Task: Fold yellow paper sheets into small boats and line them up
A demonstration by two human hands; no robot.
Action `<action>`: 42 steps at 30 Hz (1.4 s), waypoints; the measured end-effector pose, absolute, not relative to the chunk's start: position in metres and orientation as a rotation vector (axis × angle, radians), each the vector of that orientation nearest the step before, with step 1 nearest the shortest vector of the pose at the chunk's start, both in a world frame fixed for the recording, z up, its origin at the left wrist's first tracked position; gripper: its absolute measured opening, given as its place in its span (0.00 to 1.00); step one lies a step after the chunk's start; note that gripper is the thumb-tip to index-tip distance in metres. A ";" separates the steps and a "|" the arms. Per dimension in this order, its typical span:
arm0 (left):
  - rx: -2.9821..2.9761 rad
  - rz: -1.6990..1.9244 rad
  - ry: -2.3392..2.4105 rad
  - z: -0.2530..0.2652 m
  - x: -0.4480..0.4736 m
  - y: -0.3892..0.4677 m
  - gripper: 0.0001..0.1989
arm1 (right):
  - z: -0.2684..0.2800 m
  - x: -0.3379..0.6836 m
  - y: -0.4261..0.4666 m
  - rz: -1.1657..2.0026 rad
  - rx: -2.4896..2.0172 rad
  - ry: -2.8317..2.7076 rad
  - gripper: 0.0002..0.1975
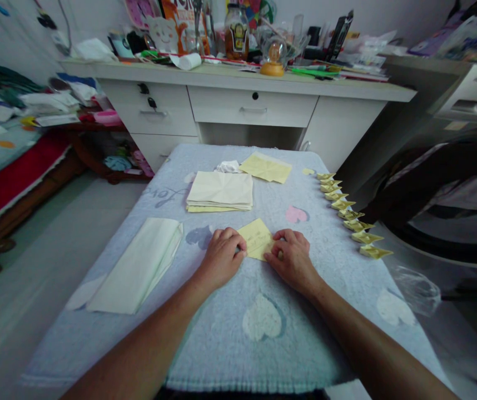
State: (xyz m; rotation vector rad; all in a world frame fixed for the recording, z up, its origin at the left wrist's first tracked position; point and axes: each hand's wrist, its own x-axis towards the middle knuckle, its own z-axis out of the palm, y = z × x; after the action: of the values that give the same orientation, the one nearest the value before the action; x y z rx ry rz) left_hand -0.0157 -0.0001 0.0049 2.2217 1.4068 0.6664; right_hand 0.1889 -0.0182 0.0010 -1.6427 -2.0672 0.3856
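Observation:
Between my hands lies a small piece of yellow paper (257, 238), folded to a diamond-like shape with a crease across it. My left hand (223, 254) is closed on its left corner, thumb and fingers together. At the opposite corner my right hand (292, 256) pinches the paper, with its fingers curled. Beyond them sits a stack of cream and yellow paper sheets (220, 190). Another yellow sheet (266, 166) rests behind the stack, beside a crumpled white tissue (228, 166). Along the right edge runs a row of several folded yellow paper boats (357, 225).
A folded white sheet (138, 266) lies on the left of the cloth-covered table (238, 355). Behind stands a white desk (253, 105) with a cluttered top, including a jar (237, 33). A washing machine (467, 111) is at right, a bed (9, 161) at left.

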 end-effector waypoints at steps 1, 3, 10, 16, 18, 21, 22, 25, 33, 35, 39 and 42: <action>2.220 0.665 1.406 0.005 -0.016 0.000 0.04 | 0.001 0.189 -0.018 0.382 -1.634 -2.063 0.09; 2.218 0.662 1.403 0.005 -0.016 0.000 0.04 | 0.000 0.189 -0.018 0.371 -1.605 -2.052 0.09; 2.224 0.643 1.389 0.006 -0.017 0.000 0.08 | 0.001 0.189 -0.018 0.386 -1.612 -2.036 0.09; 2.254 0.651 1.460 0.003 -0.013 -0.003 0.03 | 0.003 0.188 -0.018 0.399 -1.632 -2.037 0.09; 2.259 0.644 1.484 0.002 -0.012 -0.003 0.02 | 0.003 0.188 -0.018 0.405 -1.646 -2.040 0.08; 2.272 0.633 1.498 0.001 -0.010 -0.004 0.01 | 0.003 0.188 -0.017 0.408 -1.663 -2.041 0.08; 2.275 0.629 1.503 0.001 -0.010 -0.004 0.01 | 0.003 0.188 -0.017 0.410 -1.670 -2.041 0.08; 2.279 0.616 1.512 0.000 -0.010 -0.003 0.00 | 0.004 0.187 -0.017 0.422 -1.698 -2.036 0.08; 2.261 0.602 1.521 0.002 -0.010 -0.004 0.01 | 0.004 0.184 -0.017 0.413 -1.725 -1.989 0.10; 2.259 0.601 1.523 0.002 -0.010 -0.004 0.01 | 0.003 0.184 -0.017 0.408 -1.725 -1.978 0.09; 2.262 0.599 1.519 0.003 -0.008 -0.004 0.02 | 0.004 0.184 -0.018 0.405 -1.718 -1.977 0.09; 2.260 0.587 1.550 0.004 -0.006 -0.005 0.06 | 0.005 0.184 -0.019 0.403 -1.718 -1.992 0.08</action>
State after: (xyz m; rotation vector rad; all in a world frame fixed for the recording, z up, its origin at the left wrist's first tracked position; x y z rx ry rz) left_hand -0.0059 -0.0050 0.0044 2.2602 1.5498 0.5868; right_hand 0.1840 -0.0185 0.0054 -1.7175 -1.9916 0.4031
